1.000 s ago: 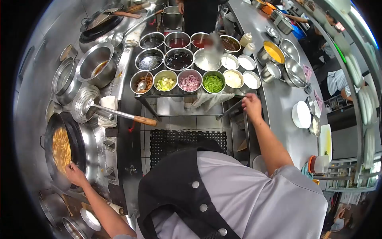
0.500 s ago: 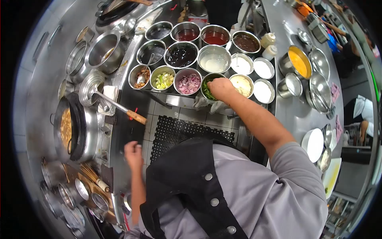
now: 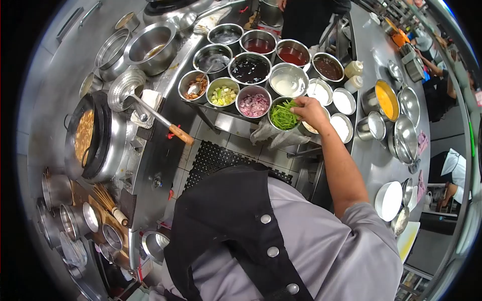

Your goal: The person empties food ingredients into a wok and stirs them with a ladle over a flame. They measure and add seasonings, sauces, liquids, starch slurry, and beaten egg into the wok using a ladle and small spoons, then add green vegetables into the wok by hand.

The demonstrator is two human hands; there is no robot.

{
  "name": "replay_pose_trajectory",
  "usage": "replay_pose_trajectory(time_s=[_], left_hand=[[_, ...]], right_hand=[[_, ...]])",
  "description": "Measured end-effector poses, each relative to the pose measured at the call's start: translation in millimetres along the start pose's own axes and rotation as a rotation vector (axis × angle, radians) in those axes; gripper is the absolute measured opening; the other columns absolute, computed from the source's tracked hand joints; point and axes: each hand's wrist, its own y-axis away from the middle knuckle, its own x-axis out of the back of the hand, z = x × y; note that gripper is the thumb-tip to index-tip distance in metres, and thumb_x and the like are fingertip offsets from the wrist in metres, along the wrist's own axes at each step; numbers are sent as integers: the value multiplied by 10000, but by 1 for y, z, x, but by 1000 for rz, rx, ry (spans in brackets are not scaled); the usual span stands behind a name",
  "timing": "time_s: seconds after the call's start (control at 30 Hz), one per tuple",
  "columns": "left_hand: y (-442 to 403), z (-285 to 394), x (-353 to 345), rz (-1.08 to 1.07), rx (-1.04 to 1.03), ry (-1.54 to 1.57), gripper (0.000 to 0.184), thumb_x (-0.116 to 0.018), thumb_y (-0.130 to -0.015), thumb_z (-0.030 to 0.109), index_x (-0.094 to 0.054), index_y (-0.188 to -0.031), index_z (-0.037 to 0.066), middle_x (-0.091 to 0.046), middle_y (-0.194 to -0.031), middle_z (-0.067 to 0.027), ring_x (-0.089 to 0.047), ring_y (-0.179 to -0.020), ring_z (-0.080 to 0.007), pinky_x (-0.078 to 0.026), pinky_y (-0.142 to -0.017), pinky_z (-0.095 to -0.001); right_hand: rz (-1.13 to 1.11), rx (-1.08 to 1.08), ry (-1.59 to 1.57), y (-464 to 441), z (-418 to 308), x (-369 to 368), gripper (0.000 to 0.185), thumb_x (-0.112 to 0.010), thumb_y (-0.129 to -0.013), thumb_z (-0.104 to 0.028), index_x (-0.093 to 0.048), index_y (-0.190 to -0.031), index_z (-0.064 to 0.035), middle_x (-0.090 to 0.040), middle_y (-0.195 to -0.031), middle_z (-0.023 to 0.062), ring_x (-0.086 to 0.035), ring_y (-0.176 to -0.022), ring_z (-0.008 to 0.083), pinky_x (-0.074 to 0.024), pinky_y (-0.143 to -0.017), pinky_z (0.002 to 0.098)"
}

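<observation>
My right hand is at the right rim of the metal pot of cut green vegetables, fingers pressed together at the greens; whether they grip any is too small to tell. Under my wrist, a pot of pale chopped food is partly covered. To the left stand pots of chopped purple onion, pale green pieces and brown pieces with a spoon. My left hand is out of view. A wok with brown liquid and food sits on the stove at the left.
A wooden-handled strainer juts over the stove edge. Behind the front pots stand pots of dark and red liquids. The right counter holds bowls and a pot of orange liquid. A person in dark clothes stands beyond the pots.
My right hand moved from the right table corner into the greens pot, then up to its right rim. My left hand left the wok and went out of view. The view has shifted.
</observation>
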Motion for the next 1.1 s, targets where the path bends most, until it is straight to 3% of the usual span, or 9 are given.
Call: replay_pose_trajectory(time_s=[0.13, 0.4, 0.63, 0.73, 0.8, 0.9, 1.03, 1.07, 1.1], left_hand=[[-15, -7, 12, 75, -31, 63, 350, -724, -863, 302, -692, -1078, 28, -715, -1036, -191, -688, -999, -364, -537, -877, -429], [38, -13, -2, 258, 155, 442, 342, -727, -854, 305, -696, -1076, 47, -731, -1033, -191, -700, -989, -371, -548, -868, -450], [99, -116, -41, 212, 400, 466, 324, -709, -863, 332, -710, -1038, 59, -727, -1030, -179, -689, -958, -395, -547, -871, -470], [133, -176, -75, 292, 121, 67, 291, -719, -853, 319, -712, -974, 54, -722, -1066, -182, -690, -952, -386, -548, -864, -475], [159, -190, -101, 389, 274, 178, 278, -724, -851, 315, -711, -950, 56, -719, -1064, -182, -694, -949, -371, -551, -857, -467], [184, -163, -99, 495, 558, 399, 266, -735, -846, 306, -709, -927, 54, -716, -1036, -180, -702, -935, -342, -555, -837, -445], [219, -76, -90, 661, 864, 874, 234, -705, -883, 273, -707, -921, 42, -715, -810, -150, -712, -790, -326, -557, -743, -411], [220, -86, -137, 863, 719, 818, 244, -700, -892, 280, -715, -945, 43, -723, -788, -143, -713, -752, -311, -558, -700, -407], [214, -80, -172, 738, 872, 665, 283, -703, -920, 311, -720, -981, 35, -737, -859, -170, -717, -778, -303, -555, -709, -402]], right_hand=[[70, -136, -182, 17, 16, -10, 193, -787, -840, -131, -705, -970, -14, -636, -806, 21, -608, -699, 121, -537, -607, 283], [104, -118, -498, 49, -7, -43, 95, -670, -949, -100, -679, -1014, -31, -646, -752, 5, -565, -538, 74, -429, -443, 200], [-178, 251, -414, 3, -284, -222, 211, -675, -945, -115, -666, -1112, 14, -646, -888, 18, -564, -692, 69, -437, -560, 211], [-313, 422, -435, -5, -402, -320, 210, -678, -938, -101, -665, -1105, 26, -622, -848, 14, -568, -692, 87, -448, -570, 220], [-457, 548, -395, -10, -465, -382, 262, -712, -906, -107, -677, -1137, 11, -683, -920, 48, -614, -731, 107, -487, -596, 240], [-398, 868, -151, -32, -521, -484, 338, -727, -846, -78, -680, -1158, 45, -698, -869, 103, -682, -663, 128, -546, -572, 280], [-524, 713, -263, -65, -567, -594, 263, -650, -905, -4, -651, -1165, 36, -696, -909, 112, -721, -751, 169, -591, -624, 280], [-526, 751, -180, -71, -576, -609, 221, -628, -935, 15, -632, -1155, 39, -696, -938, 104, -707, -788, 160, -592, -635, 263], [-549, 758, -186, -74, -584, -621, 221, -628, -935, 15, -632, -1155, 39, -696, -938, 104, -707, -788, 160, -592, -635, 263]])
